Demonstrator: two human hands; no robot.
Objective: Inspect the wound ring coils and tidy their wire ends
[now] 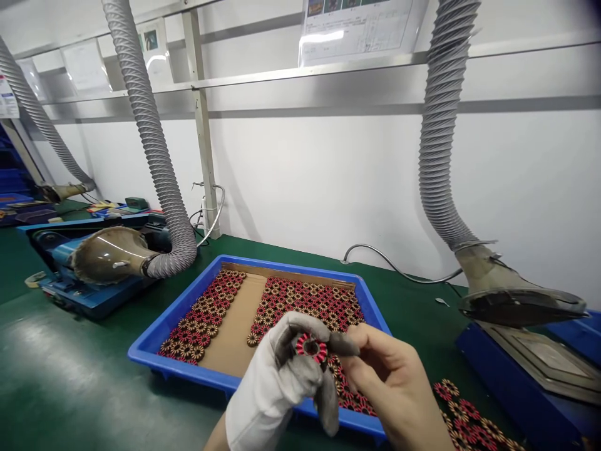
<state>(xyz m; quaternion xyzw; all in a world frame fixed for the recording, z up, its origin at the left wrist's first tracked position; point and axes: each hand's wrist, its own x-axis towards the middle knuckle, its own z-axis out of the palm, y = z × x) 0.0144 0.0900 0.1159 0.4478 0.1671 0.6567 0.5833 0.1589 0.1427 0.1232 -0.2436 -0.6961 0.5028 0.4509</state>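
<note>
My left hand, in a white glove with grey fingers, holds a small round part with red segments around a dark centre. My bare right hand is beside it, thumb and forefinger pinched together at the glove's fingertip; what they grip is too small to make out. Both hands are over the near edge of a blue tray. Rows of similar red and tan round parts lie on cardboard in the tray, in a left and a right group.
More round parts lie on the green table at the lower right. A blue device stands right, below a hose hood. Another hood and a blue machine are left.
</note>
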